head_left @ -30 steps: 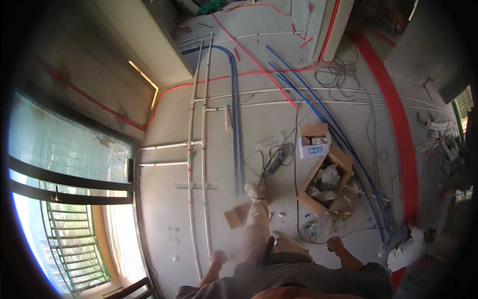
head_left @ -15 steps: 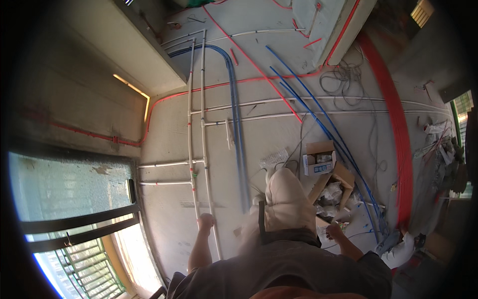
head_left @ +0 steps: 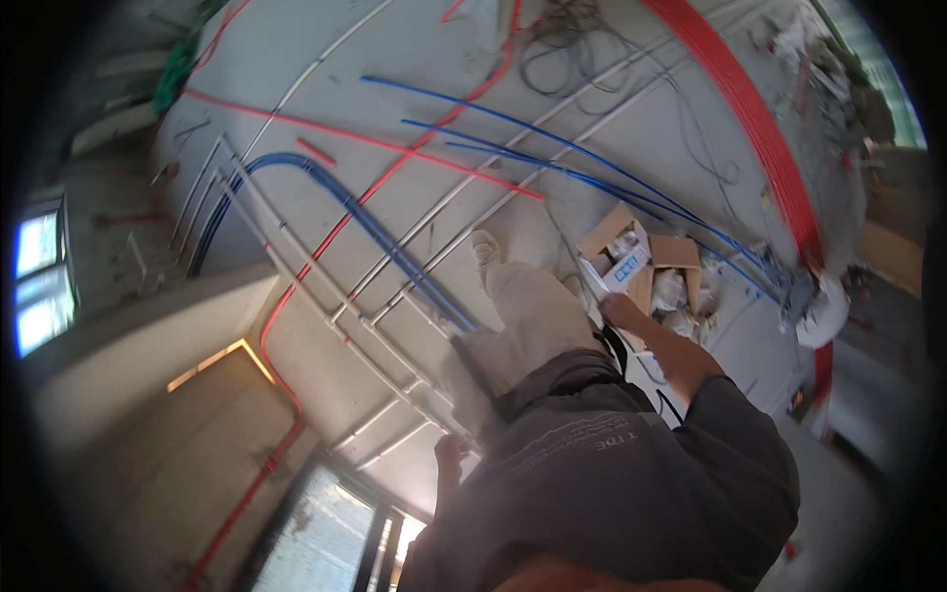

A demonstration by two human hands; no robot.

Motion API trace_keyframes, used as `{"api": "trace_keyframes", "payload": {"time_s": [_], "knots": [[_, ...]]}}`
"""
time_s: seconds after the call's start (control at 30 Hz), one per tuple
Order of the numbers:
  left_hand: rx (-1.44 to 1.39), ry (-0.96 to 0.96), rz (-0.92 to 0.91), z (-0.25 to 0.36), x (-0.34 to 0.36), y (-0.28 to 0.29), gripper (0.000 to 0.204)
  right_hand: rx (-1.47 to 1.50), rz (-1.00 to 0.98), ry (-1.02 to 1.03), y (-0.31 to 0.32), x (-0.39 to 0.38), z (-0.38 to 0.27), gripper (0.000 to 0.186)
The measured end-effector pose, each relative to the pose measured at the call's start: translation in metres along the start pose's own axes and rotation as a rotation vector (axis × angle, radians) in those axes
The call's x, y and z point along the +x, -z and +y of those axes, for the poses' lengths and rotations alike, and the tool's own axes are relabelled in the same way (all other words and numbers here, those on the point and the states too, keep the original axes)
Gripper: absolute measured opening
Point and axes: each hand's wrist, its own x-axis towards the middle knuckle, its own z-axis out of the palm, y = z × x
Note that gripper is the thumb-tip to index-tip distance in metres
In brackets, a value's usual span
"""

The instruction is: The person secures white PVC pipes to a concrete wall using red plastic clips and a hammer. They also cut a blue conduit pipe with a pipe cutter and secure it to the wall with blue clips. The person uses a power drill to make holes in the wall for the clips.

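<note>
My left hand (head_left: 452, 448) hangs low beside my body, over the white pipes (head_left: 371, 353) that run along the floor. Its fingers look loosely curled, slightly blurred, and no object shows in them. My right hand (head_left: 619, 312) is raised in front of my hip, fingers curled in, with nothing visible in it. Seen from above, it lies against an open cardboard box (head_left: 639, 259) of small wrapped parts; I cannot tell that it touches the box. Next to that box stands another open carton (head_left: 677, 251) with clear plastic bags inside.
Blue pipes (head_left: 562, 168) lie loose across the floor beside a red pipe (head_left: 434, 161). A bundle of blue pipes (head_left: 340, 189) curves away at the left. A wide band of red pipes (head_left: 755, 128) runs along the right. Grey cable (head_left: 562, 59) lies coiled at the far side.
My view has swung right and tilted, so the pipes now slant and the window has dropped lower left. One foot has stepped forward. My right hand has swung forward; my left has moved back.
</note>
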Motion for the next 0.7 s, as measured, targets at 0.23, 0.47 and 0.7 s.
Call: {"api": "trace_keyframes", "payload": {"time_s": [0.23, 0.47, 0.7], "knots": [[0.244, -0.101, 0.056, 0.296, 0.026, 0.014, 0.022, 0.95, 0.245, -0.712, 0.171, 0.132, -0.061, 0.025], [0.269, 0.204, 0.01, 0.557, 0.164, 0.083, 0.021, 0.856, 0.389, -0.921, 0.19, 0.2, -0.078, 0.019], [0.886, -0.415, -0.092, 0.859, 0.237, 0.083, 0.016, 0.275, 0.038, -0.88, 0.134, 0.305, -0.151, 0.011]]}}
